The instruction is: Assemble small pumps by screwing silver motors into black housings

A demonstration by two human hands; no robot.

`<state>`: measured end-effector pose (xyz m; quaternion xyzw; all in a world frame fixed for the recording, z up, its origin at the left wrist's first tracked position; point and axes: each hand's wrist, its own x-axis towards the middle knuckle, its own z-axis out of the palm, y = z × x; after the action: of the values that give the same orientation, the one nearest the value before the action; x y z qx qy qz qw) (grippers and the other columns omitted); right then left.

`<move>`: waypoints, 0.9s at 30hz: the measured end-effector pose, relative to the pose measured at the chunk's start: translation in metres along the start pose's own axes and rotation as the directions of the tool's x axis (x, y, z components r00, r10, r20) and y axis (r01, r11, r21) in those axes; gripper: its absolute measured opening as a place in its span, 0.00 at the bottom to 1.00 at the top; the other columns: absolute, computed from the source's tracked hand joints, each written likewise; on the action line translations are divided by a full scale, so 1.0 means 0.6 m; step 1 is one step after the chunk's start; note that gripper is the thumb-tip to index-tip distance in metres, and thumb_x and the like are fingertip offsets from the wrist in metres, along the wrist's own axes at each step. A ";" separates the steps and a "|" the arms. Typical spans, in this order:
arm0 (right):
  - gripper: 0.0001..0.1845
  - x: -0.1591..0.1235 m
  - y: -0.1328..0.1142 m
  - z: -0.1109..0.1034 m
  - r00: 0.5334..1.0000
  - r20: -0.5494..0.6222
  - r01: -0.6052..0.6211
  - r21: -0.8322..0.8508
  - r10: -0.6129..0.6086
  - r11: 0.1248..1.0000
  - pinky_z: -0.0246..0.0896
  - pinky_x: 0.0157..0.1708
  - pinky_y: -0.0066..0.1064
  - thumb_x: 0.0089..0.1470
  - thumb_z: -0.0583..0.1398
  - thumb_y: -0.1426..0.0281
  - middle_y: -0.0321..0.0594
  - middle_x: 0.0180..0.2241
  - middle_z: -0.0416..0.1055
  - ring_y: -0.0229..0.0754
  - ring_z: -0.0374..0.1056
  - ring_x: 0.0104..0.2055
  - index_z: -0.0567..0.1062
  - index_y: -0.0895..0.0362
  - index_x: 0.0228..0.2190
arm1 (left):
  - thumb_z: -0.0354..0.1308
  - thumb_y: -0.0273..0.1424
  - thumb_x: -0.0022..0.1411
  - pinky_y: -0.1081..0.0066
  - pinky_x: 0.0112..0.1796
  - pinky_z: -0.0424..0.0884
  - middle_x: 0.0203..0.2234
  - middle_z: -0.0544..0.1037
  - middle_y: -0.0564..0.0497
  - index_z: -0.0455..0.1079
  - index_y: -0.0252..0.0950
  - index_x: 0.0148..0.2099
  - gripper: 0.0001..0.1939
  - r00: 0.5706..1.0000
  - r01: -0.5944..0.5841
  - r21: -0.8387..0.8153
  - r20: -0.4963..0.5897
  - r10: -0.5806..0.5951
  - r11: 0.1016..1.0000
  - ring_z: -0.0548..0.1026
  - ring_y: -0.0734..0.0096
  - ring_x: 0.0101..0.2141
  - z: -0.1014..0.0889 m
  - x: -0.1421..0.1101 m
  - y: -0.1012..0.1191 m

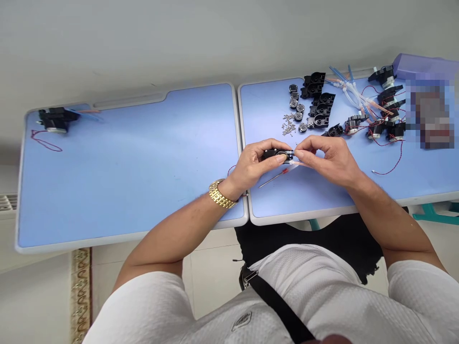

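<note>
Blue two-panel surface (125,167). Far left: one black housing (55,119), a loose red wire (45,142) just below it. Centre: left hand (256,162), gold link wristwatch (220,194) on its wrist, closed around a small black plastic housing (274,154). Right hand (332,160) pinches that housing's right end, where a pale tube (297,163) projects. Just below: red-handled screwdriver (281,174). Upper centre: round metal parts (296,106), small screws (289,125), black housings (319,98). Right: clear tubing (353,95), wired motor units (376,129).
</note>
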<state>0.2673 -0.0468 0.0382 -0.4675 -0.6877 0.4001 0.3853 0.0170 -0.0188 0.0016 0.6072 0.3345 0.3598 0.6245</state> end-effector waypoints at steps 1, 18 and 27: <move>0.10 -0.001 0.001 0.001 1.000 -0.020 0.009 -0.010 -0.009 1.000 0.69 0.37 0.36 0.68 0.69 0.62 0.34 0.32 0.86 0.41 0.76 0.34 0.87 0.51 0.35 | 0.78 0.57 0.68 0.65 0.31 0.71 0.33 0.85 0.49 0.89 0.41 0.52 0.26 1.000 0.001 -0.005 -0.005 -0.001 1.000 0.76 0.69 0.28 -0.001 0.000 -0.003; 0.15 -0.007 0.030 0.016 0.919 -0.083 0.329 -0.377 -0.385 0.866 0.68 0.45 0.48 0.77 0.66 0.55 0.38 0.34 0.87 0.48 0.75 0.35 0.88 0.47 0.39 | 0.74 0.58 0.72 0.62 0.45 0.82 0.44 0.91 0.44 0.88 0.39 0.53 0.27 0.981 -0.099 0.248 -0.141 0.137 0.964 0.85 0.61 0.41 -0.005 0.000 0.010; 0.14 -0.010 0.015 0.013 0.955 -0.047 0.271 -0.261 -0.292 0.927 0.71 0.41 0.41 0.76 0.66 0.60 0.37 0.33 0.86 0.44 0.75 0.34 0.86 0.48 0.37 | 0.72 0.57 0.74 0.61 0.46 0.81 0.44 0.90 0.44 0.88 0.39 0.53 0.26 0.978 -0.122 0.283 -0.129 0.164 0.951 0.85 0.61 0.42 -0.002 -0.004 0.011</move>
<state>0.2648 -0.0518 0.0260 -0.4257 -0.7757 0.2298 0.4053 0.0148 -0.0202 0.0083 0.6814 0.3822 0.3995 0.4796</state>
